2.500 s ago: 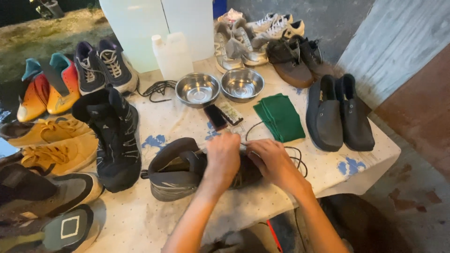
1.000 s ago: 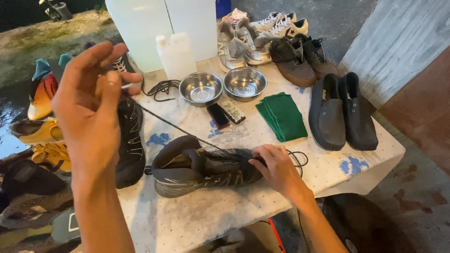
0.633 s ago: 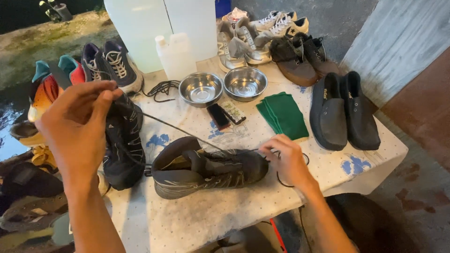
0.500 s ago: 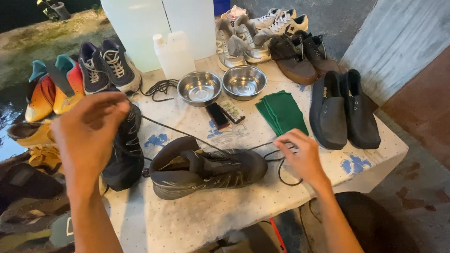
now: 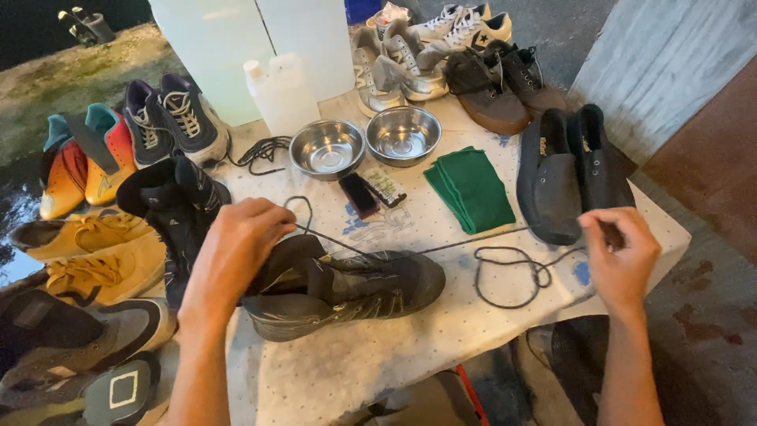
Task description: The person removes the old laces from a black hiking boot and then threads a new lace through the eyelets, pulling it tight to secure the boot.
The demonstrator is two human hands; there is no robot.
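Hands [image 5: 236, 252] apart, taut lace [image 5: 473, 241] between.

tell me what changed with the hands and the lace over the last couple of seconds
Both hands left the dark shoe. The left hand rose high with one end of the lace, then came down beside the shoe's collar, still pinching it. The right hand drew the other end out to the right, pulling the lace taut. The shoe, steel bowls and green cloth stayed put.

Left hand [image 5: 236, 244] is covering part of the dark shoe's [image 5: 347, 288] collar; grey shoes [image 5: 71, 355] are running off the left edge; white containers [image 5: 260, 39] are cropped at the top.
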